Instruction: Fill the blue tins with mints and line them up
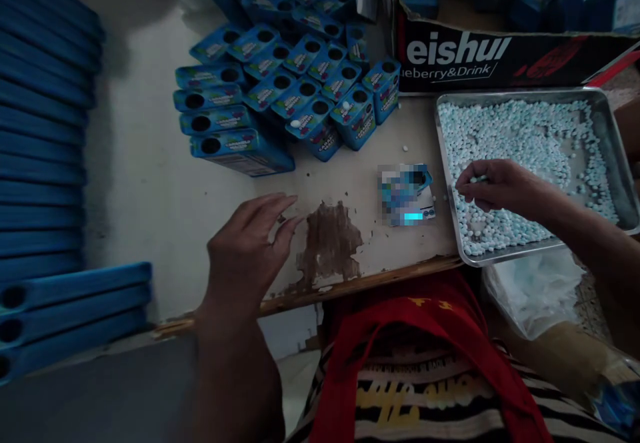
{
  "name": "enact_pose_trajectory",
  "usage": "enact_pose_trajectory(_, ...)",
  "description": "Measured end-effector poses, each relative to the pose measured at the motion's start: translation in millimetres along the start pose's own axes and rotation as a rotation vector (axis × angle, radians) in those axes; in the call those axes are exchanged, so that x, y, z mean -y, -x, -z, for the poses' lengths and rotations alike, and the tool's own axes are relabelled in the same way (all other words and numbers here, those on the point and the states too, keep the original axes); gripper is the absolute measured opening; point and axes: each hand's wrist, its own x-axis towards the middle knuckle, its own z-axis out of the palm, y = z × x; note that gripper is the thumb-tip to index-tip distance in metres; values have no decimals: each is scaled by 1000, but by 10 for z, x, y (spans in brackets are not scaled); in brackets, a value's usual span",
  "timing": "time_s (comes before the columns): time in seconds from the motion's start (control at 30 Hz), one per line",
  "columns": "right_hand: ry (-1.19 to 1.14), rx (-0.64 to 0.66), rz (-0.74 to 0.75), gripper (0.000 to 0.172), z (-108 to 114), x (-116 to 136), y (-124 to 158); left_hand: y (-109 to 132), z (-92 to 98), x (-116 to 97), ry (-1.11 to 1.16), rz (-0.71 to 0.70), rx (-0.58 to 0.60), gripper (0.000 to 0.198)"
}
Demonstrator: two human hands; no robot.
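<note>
My right hand (493,186) reaches into a metal tray (620,183) filled with small pale blue candies (520,136), its fingers curled in a pinch on some of them. My left hand (247,243) hovers over the worn white table (150,183), fingers stretched out and apart, holding nothing. Between the hands a single blue tin (407,193) lies on the table beside the tray. Several blue tins with round holes (290,83) are piled at the back centre.
A dark cardboard box (500,56) with white lettering stands behind the tray. Stacks of flat blue lids or trays (45,129) fill the left side. The table edge (350,286) is chipped, with a brown bare patch. A plastic bag (535,293) hangs below the tray.
</note>
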Motion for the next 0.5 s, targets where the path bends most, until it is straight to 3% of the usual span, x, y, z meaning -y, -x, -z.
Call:
enact_pose_trajectory(0.1, 241, 84, 122, 11, 9, 323, -83, -73, -45, 7, 17, -49, 38, 31)
enact_pose_trajectory(0.23, 237, 213, 187, 6, -37, 606, -174, -193, -105, -12, 14, -104, 82, 42)
enact_pose_trajectory(0.3, 329, 160, 219, 2, -80, 689, -179, -233, -139, -24, 21, -135, 95, 42)
enact_pose_trajectory(0.4, 587, 25, 339, 14, -177, 772, -160, -248, -204, -25, 42, -172, 102, 38)
enact_pose_trajectory(0.5, 826, 20, 460, 24, -294, 816, -161, -223, -258, -13, 81, -175, 112, 33)
